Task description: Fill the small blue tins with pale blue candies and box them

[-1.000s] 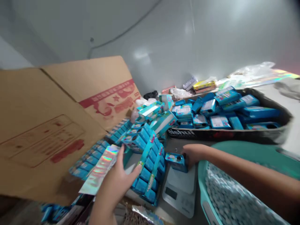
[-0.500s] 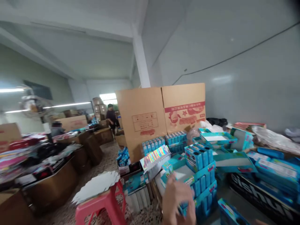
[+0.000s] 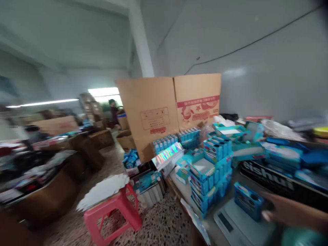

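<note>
My right hand (image 3: 271, 208) reaches in from the right edge, blurred, with its fingers around the right end of a small blue box (image 3: 248, 201). The box has round dark holes in its face and stands on a grey scale (image 3: 230, 223). My left hand is out of view. Left of the scale, several blue display trays (image 3: 205, 186) are stacked, filled with similar small boxes. The top tray is partly filled, with a few boxes (image 3: 216, 150) at its back right. A shiny strip (image 3: 196, 222) lies along the table edge.
Behind the stack stands a large cardboard carton (image 3: 151, 116). More blue packs lie in a black box (image 3: 269, 176) at the right. A red stool (image 3: 112, 212) bearing white sheets (image 3: 102, 191) is on the floor at the left. Two people are farther back.
My left hand, earlier in front of the tray stack, has left the view. My right hand has come further in at the small blue box. The view has tilted down, showing the scale.
</note>
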A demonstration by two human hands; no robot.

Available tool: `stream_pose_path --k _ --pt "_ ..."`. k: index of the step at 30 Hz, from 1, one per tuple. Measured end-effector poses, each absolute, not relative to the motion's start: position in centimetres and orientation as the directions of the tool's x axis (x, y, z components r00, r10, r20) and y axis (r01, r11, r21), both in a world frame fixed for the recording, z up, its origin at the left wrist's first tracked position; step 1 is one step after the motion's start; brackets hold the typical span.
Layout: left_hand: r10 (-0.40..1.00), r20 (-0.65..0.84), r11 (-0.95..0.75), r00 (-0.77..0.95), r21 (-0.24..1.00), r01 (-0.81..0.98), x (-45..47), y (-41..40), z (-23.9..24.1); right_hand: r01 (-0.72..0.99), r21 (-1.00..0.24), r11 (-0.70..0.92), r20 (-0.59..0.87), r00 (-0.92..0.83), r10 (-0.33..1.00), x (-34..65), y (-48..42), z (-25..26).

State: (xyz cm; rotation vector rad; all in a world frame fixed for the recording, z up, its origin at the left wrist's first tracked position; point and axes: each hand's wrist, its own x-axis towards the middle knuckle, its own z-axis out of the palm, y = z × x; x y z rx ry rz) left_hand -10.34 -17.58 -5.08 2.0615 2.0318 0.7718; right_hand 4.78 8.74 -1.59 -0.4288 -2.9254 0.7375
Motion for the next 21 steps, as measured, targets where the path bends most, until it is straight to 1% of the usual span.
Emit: stream_pose_path --k 1,2,3,4,5,6,9,11,12,14,16,18,19,21 --pt "0.975 0.222 -0.127 0.023 0.466 0.875 -9.3 -17.1 -6.3 0.328 -0.453 0.829 -0.02 -0.933 0.358 5.9 7.8 -0.1" --pt "0.975 0.203 -0.18 0.092 0.471 0.864 -8.1 -16.8 -7.4 0.435 -0.381 0.815 -0.041 -0.889 0.455 7.4 6.7 1.4" --pt "0.968 0.203 -0.23 0.15 0.463 0.856 -6.9 -16.8 -8.4 0.543 -0.296 0.786 -0.033 -0.828 0.56 9.0 5.6 2.8" --pt "0.957 0.215 -0.276 0.197 0.453 0.848 -5.9 -16.9 -9.1 0.609 -0.272 0.745 -0.033 -0.78 0.625 10.8 4.5 3.9" --pt "0.94 0.257 -0.319 0.226 0.418 0.851 -5.2 -17.1 -9.7 0.658 -0.26 0.707 -0.046 -0.74 0.671 12.7 3.4 4.6" --pt "0.922 0.298 -0.357 0.247 0.409 0.84 -4.7 -17.4 -10.1 0.677 -0.264 0.687 -0.058 -0.722 0.689 14.5 2.2 4.9" --pt "0.873 0.364 -0.472 0.325 0.46 0.752 -4.7 -17.7 -10.7 0.783 -0.306 0.541 -0.23 -0.612 0.756 19.5 -1.4 3.6" --pt "0.831 0.41 -0.546 0.376 0.468 0.695 -4.9 -17.6 -10.8 0.854 -0.269 0.446 -0.333 -0.517 0.789 21.8 -3.5 1.8" --pt "0.808 0.431 -0.58 0.402 0.466 0.668 -5.0 -17.6 -10.9 0.872 -0.249 0.422 -0.354 -0.487 0.798 22.5 -4.4 0.9" --pt "0.736 0.497 -0.667 0.46 0.417 0.617 -5.0 -17.6 -10.8 0.875 -0.254 0.413 -0.347 -0.481 0.805 23.2 -5.3 -0.4" --pt "0.634 0.573 -0.754 0.519 0.309 0.58 -5.2 -17.6 -10.7 0.853 -0.312 0.419 -0.311 -0.508 0.803 23.2 -5.4 -0.9" --pt "0.556 0.625 -0.796 0.548 0.21 0.568 -5.5 -17.5 -10.6 0.842 -0.364 0.398 -0.298 -0.511 0.806 22.9 -4.9 -0.9" --pt "0.544 0.643 -0.796 0.54 0.191 0.574 -5.6 -17.4 -10.6 0.844 -0.378 0.38 -0.302 -0.501 0.811 22.8 -4.6 -0.9" --pt "0.57 0.657 -0.77 0.494 0.216 0.601 -5.9 -17.4 -10.7 0.852 -0.388 0.35 -0.326 -0.483 0.813 22.7 -3.8 -1.0"
